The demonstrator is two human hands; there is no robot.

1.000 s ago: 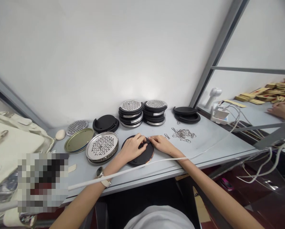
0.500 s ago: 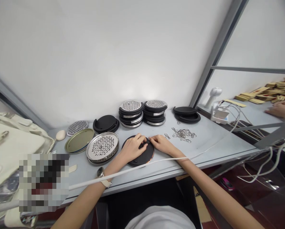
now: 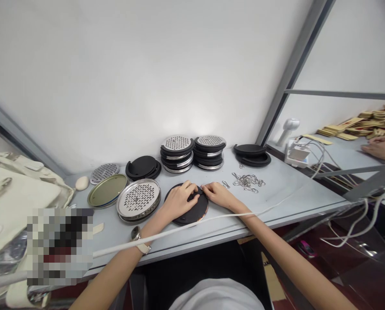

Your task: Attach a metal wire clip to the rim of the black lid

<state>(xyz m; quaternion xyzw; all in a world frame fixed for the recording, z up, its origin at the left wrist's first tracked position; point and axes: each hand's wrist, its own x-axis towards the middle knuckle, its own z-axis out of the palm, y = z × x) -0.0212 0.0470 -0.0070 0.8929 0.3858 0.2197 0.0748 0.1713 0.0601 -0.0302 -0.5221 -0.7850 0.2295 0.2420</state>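
Observation:
A black round disc (image 3: 197, 211) lies near the front of the grey table, with a shiny, coloured strip along its right edge. My left hand (image 3: 181, 199) rests over its upper left part, fingers curled and thumb bent toward the middle. At the far right rim, my right hand (image 3: 218, 194) grips with its fingers pressed together. What is under the fingertips is partly hidden. Left of the disc lies a round metal grater plate (image 3: 139, 197) with slotted holes. Small metal clasps (image 3: 248, 181) lie loose in a pile to the right.
Two stacks of black discs and perforated metal plates (image 3: 177, 144) stand against the wall. More black discs (image 3: 252, 150) lie back right. Olive lids (image 3: 107, 190) sit left. A white cable (image 3: 179, 227) crosses before my hands. Another person's hand (image 3: 381, 148) is far right, beside wooden pieces (image 3: 360, 125).
My hands and the black disc show no visible movement. At the far right, the other person's hand has shifted slightly.

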